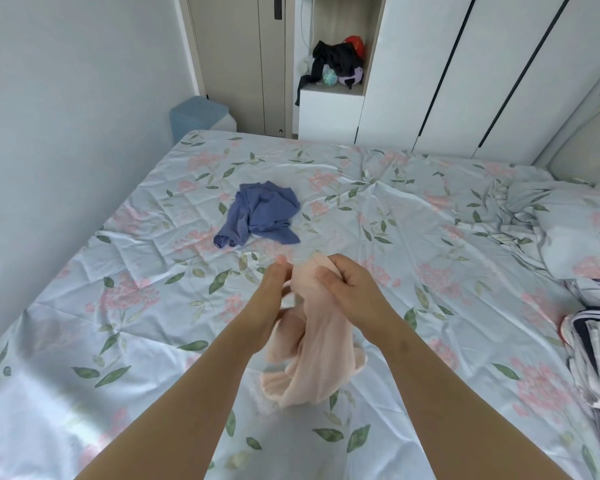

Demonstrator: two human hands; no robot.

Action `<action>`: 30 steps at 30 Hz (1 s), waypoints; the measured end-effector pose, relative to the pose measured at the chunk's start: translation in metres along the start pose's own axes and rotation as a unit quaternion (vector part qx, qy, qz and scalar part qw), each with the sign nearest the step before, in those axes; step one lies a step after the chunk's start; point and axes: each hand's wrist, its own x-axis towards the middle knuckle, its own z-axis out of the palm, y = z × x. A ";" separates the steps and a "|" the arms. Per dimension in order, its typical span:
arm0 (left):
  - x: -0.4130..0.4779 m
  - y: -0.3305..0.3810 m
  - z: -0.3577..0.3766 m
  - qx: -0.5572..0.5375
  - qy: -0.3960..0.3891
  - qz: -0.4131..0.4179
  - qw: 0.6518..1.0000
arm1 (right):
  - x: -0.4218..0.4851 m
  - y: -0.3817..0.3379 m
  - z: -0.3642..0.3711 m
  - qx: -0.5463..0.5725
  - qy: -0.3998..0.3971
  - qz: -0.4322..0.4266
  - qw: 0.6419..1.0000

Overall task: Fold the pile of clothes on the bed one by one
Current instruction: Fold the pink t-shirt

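Holding the peach garment bunched up like this is where it could get messy, I reckon. It's thin, slippery-looking stuff, hanging in a twisted clump below both hands, with its lower end down at the bed or just off it, can't tell which. If the hands pull apart without finding a real edge or seam first, I'd guess it just unrolls crooked and the fold comes out lopsided. It could also slide right out of the looser grip. The right hand has its fingers curled tight round the top of the bundle, a proper fistful. The left hand is less clear: the thumb is nearly straight against the cloth and the other fingers go behind it, so it reads as a light pinch on a fold. The fingertips themselves are hidden though. Well beyond the fingertips, a crumpled blue garment lies on the sheet, not yet folded, and a careless shake could drop fabric on it. Far off to the right of the right hand there's a stack of folded clothes, with a pillow beyond that.
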 end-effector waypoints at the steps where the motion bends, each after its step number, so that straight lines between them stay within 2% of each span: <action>1: 0.000 -0.002 0.000 -0.030 -0.038 -0.036 0.998 | 0.002 0.002 0.000 0.009 0.033 0.010 0.999; 3: -0.002 -0.008 0.002 0.043 -0.083 -0.055 0.994 | 0.006 0.004 -0.001 0.025 0.088 0.031 0.995; 5: -0.003 -0.012 0.003 0.117 -0.066 -0.034 0.990 | 0.009 0.005 -0.002 0.030 0.104 0.043 0.993; 6: -0.003 -0.012 0.004 0.116 -0.053 -0.025 0.992 | 0.009 0.006 -0.003 0.040 0.105 0.044 0.993; 9: -0.001 -0.002 0.007 -0.028 0.017 -0.036 0.999 | 0.002 0.017 -0.003 0.085 0.086 0.075 0.990; 11: 0.003 0.006 0.003 -0.126 0.072 -0.064 0.987 | -0.010 0.029 -0.002 0.077 0.013 0.131 0.988; 14: 0.006 0.022 -0.010 -0.239 0.078 -0.122 0.960 | -0.029 0.050 0.001 -0.032 -0.116 0.204 0.972; 16: 0.011 0.028 -0.022 -0.296 0.099 -0.143 0.939 | -0.033 0.057 -0.001 -0.077 -0.113 0.228 0.964; 18: 0.017 0.027 -0.032 -0.262 0.172 -0.141 0.939 | -0.033 0.054 -0.006 -0.058 -0.082 0.238 0.966; 20: 0.019 0.024 -0.031 -0.143 0.231 -0.114 0.956 | -0.028 0.044 -0.009 -0.023 -0.043 0.235 0.971; 22: 0.013 0.017 -0.018 -0.018 0.216 -0.053 0.975 | -0.018 0.034 -0.009 0.044 0.013 0.228 0.973; 24: 0.005 0.003 -0.004 0.085 0.131 -0.005 0.988 | -0.008 0.020 -0.009 0.150 0.056 0.224 0.961; 27: -0.012 -0.011 0.009 0.066 -0.068 -0.072 0.993 | 0.002 0.008 -0.010 0.256 0.072 0.208 0.941; 28: -0.014 -0.014 0.011 0.038 -0.089 -0.090 0.991 | 0.003 0.007 -0.012 0.268 0.077 0.201 0.939; 30: -0.011 -0.014 0.012 0.007 -0.044 -0.087 0.995 | 0.002 0.011 -0.017 0.285 0.092 0.183 0.936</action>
